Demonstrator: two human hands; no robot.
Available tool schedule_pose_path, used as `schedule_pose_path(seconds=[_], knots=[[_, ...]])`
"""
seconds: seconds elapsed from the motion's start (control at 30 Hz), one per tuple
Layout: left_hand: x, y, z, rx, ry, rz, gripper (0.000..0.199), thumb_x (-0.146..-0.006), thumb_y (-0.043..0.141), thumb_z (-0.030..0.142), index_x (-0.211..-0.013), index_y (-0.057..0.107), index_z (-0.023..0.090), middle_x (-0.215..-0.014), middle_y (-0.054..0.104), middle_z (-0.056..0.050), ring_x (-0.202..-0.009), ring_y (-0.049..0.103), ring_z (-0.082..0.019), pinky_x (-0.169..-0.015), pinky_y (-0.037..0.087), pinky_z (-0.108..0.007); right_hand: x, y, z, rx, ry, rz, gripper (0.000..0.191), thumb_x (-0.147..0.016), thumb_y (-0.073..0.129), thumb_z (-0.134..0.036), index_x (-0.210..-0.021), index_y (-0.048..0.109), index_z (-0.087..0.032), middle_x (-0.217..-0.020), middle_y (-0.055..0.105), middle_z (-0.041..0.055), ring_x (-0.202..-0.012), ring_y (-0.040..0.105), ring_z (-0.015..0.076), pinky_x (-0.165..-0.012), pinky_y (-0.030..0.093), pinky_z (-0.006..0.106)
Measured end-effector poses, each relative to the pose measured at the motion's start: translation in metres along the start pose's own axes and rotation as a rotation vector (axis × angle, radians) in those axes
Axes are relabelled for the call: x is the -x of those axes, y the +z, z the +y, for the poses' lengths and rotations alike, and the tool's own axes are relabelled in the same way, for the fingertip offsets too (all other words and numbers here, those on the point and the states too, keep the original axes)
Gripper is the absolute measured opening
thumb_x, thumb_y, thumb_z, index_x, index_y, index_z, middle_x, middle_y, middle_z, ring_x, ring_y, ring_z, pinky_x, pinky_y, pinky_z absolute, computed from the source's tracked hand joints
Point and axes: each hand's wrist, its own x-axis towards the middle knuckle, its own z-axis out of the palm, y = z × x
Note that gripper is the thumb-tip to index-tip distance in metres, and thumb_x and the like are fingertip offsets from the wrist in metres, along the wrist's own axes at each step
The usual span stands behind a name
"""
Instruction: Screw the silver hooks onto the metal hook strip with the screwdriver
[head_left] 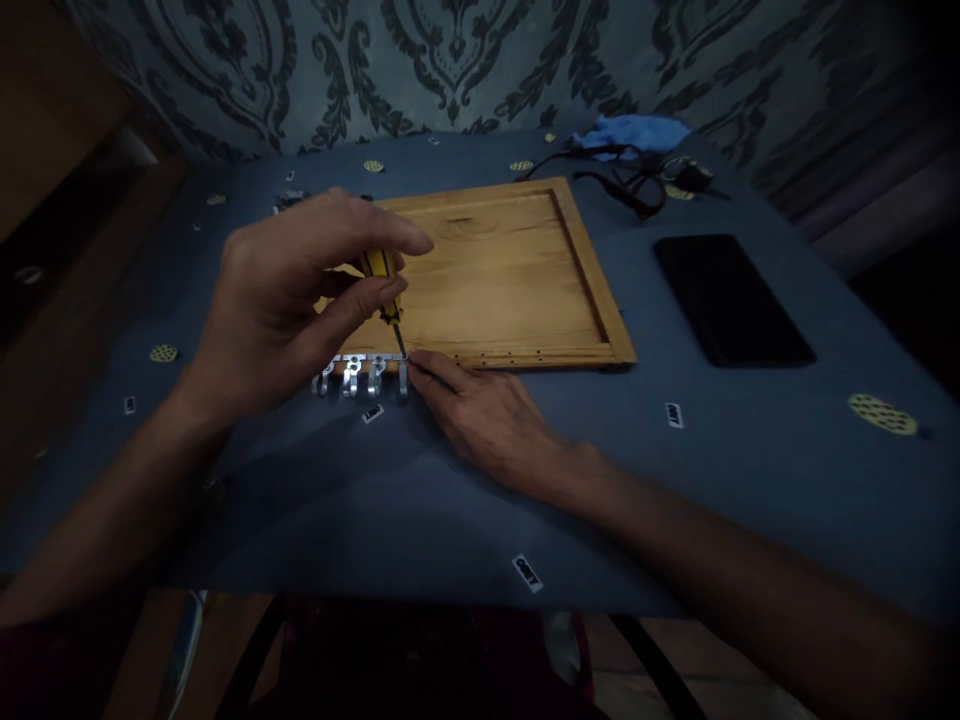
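Note:
My left hand (300, 290) is closed around the yellow and black handle of a screwdriver (383, 280), its shaft slanting down to the near edge of a wooden tray-like board (487, 280). A row of several small metal hooks (354, 375) lines that edge, left of the screwdriver tip. At the rightmost hook (403, 378), the fingertips of my right hand (487, 415) press close together against the metal and the wood. Small dark holes run along the edge to the right. Part of the board's left side is hidden behind my left hand.
Dark glasses (637, 190) and a blue cloth (634, 133) lie at the back right, with a small dark object (688, 174) beside them. A black phone (731, 300) rests right of the board. Small metal pieces (291, 200) lie behind my left hand on the blue-covered table (600, 550).

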Motion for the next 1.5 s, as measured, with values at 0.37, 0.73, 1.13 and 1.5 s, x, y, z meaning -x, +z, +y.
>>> schedule_pose_path(seconds=[0.37, 0.73, 1.13, 1.5], knots=[[-0.003, -0.0077, -0.0004, 0.001, -0.028, -0.003, 0.023, -0.097, 0.08, 0.025, -0.119, 0.081, 0.031, -0.109, 0.081, -0.006, -0.094, 0.077, -0.022, -0.066, 0.065, -0.031, -0.0004, -0.002, -0.0004, 0.01, 0.011, -0.042, 0.061, -0.097, 0.049, -0.002, -0.157, 0.055, -0.013, -0.164, 0.057, 0.0171, -0.107, 0.078, 0.0268, -0.082, 0.065, 0.039], [-0.0016, -0.0042, -0.0037, -0.036, -0.033, 0.022, 0.022, -0.095, 0.081, 0.024, -0.116, 0.082, 0.031, -0.105, 0.082, -0.003, -0.092, 0.078, -0.021, -0.06, 0.061, -0.026, 0.0007, 0.0008, 0.0007, -0.001, 0.001, -0.006, 0.062, -0.096, 0.049, -0.002, -0.156, 0.057, -0.013, -0.163, 0.058, 0.0176, -0.105, 0.078, 0.0273, -0.081, 0.065, 0.04], [0.0003, -0.0054, -0.0006, -0.098, -0.023, -0.065, 0.023, -0.102, 0.075, 0.03, -0.125, 0.077, 0.031, -0.12, 0.081, -0.004, -0.101, 0.079, -0.019, -0.077, 0.069, -0.029, 0.0003, -0.0004, 0.0003, -0.009, 0.005, -0.014, 0.064, -0.096, 0.05, -0.001, -0.159, 0.054, -0.013, -0.164, 0.057, 0.0179, -0.108, 0.078, 0.0282, -0.081, 0.065, 0.04], [0.004, -0.0029, -0.0025, -0.147, 0.008, -0.011, 0.024, -0.1, 0.079, 0.026, -0.123, 0.075, 0.026, -0.111, 0.082, 0.001, -0.087, 0.079, -0.015, -0.069, 0.069, -0.027, 0.0003, 0.0001, 0.0004, 0.0, 0.002, 0.007, 0.061, -0.097, 0.047, -0.002, -0.157, 0.056, -0.013, -0.162, 0.059, 0.0174, -0.104, 0.078, 0.0273, -0.078, 0.064, 0.04]])
